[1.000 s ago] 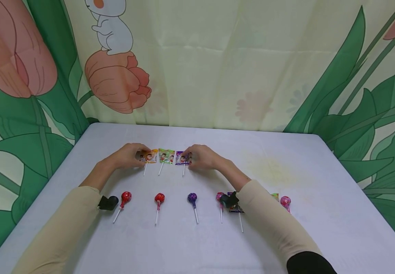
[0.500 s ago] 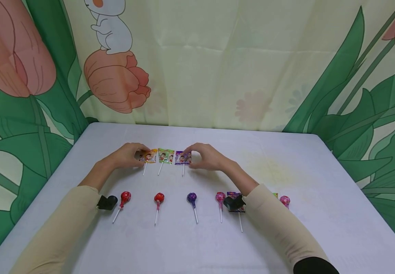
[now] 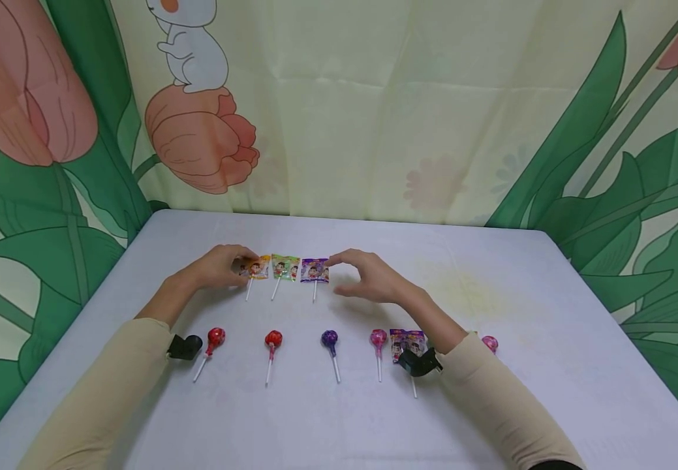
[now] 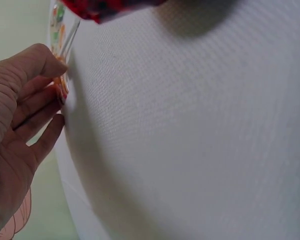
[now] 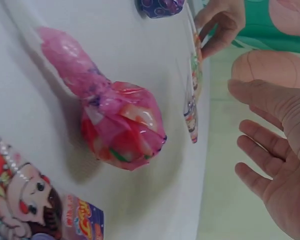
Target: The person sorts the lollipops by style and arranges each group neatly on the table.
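At the back of the table, my left hand point(image 3: 221, 266) pinches the edge of a flat orange-wrapped lollipop point(image 3: 261, 267); in the left wrist view thumb and fingertips meet at its wrapper. A green-wrapped lollipop point(image 3: 285, 268) and a purple-wrapped lollipop point(image 3: 314, 270) lie beside it in a row, sticks pointing toward me. My right hand point(image 3: 370, 277) is just right of the purple one, thumb and fingers spread, index fingertip near the wrapper's edge. The right wrist view has this right hand point(image 5: 280, 145) holding nothing.
Nearer me lie two red ball lollipops point(image 3: 216, 337), a purple ball lollipop point(image 3: 329, 339), a pink ball lollipop point(image 3: 378, 337) and a flat purple-wrapped lollipop point(image 3: 403, 341). Another pink lollipop point(image 3: 491, 343) is partly behind the right sleeve. A printed curtain point(image 3: 362, 130) hangs behind the table.
My right hand has let go of the purple-wrapped lollipop and drawn off to the right, fingers opening. My left hand stays on the orange-wrapped one.
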The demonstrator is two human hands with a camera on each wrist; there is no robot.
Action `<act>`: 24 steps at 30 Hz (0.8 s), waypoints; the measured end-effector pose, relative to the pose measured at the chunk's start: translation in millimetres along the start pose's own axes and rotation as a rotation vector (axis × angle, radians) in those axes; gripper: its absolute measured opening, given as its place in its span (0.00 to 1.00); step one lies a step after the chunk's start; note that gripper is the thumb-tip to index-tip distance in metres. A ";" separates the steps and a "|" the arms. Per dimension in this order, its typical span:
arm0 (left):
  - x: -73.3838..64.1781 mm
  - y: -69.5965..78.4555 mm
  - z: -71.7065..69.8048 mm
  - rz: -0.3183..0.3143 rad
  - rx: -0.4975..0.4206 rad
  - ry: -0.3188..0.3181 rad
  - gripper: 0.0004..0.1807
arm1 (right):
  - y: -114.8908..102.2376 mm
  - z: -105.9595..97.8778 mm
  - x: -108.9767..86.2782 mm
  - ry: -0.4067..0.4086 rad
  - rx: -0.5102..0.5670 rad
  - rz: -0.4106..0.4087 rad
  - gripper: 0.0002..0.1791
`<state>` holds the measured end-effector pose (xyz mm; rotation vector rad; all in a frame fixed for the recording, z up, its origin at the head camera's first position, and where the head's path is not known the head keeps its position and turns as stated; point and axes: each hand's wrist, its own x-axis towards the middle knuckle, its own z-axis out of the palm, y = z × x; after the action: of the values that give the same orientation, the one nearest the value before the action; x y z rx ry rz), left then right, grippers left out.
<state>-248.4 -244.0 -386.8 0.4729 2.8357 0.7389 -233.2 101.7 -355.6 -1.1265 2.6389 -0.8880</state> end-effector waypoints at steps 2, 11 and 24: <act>0.0 1.1 -0.2 0.000 0.000 -0.001 0.29 | -0.8 -0.5 -5.0 0.003 0.004 0.001 0.29; -0.5 4.3 0.4 -0.020 0.006 -0.009 0.29 | -9.5 -0.5 -24.1 0.009 0.014 -0.014 0.29; 0.3 4.2 0.2 -0.022 0.010 -0.009 0.29 | -16.1 -4.4 -52.3 0.049 0.006 -0.050 0.29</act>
<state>-247.5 -240.3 -384.9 0.4451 2.8326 0.7167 -187.7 131.4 -348.0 -1.1895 2.6556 -0.9446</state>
